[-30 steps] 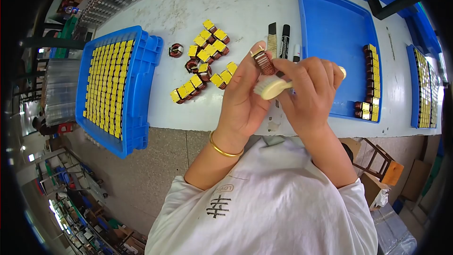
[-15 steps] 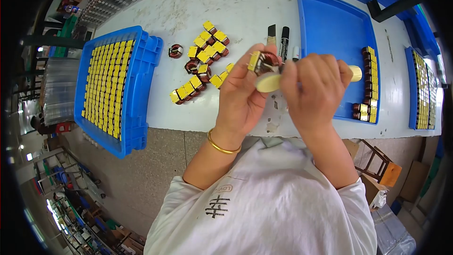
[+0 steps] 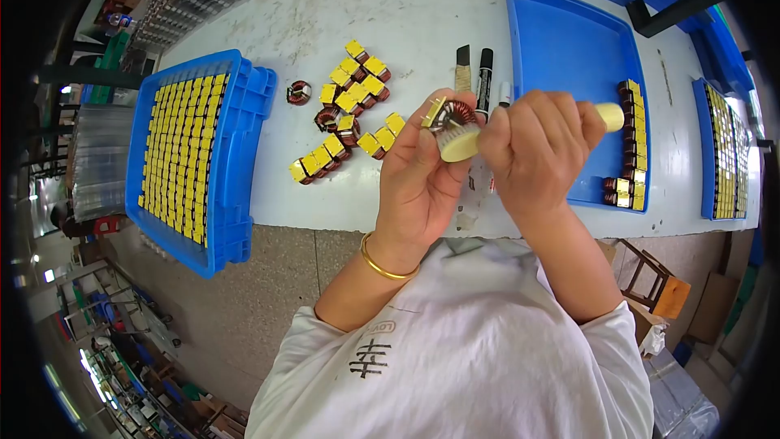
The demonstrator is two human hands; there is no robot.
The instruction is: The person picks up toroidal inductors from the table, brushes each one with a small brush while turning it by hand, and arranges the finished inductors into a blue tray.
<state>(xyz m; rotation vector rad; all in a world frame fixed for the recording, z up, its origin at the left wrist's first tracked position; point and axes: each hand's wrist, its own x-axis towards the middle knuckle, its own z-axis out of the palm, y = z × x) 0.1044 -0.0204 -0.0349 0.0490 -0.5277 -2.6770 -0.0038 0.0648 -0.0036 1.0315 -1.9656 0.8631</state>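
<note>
One coil (image 3: 457, 115) sits pinched in our left hand (image 3: 417, 183), just beside the brush (image 3: 460, 148); our right hand (image 3: 546, 148) is wrapped round its handle (image 3: 611, 116). Loose coils (image 3: 357, 96) lie left of the brush, a tray (image 3: 561, 41) right of it. Too hard a stroke might jolt our coil free.

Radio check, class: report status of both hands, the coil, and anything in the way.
Left hand holding copper-wound coil. Right hand gripping brush, head at the coil, contact unclear. No obstruction seen; loose coils beside left hand.
</note>
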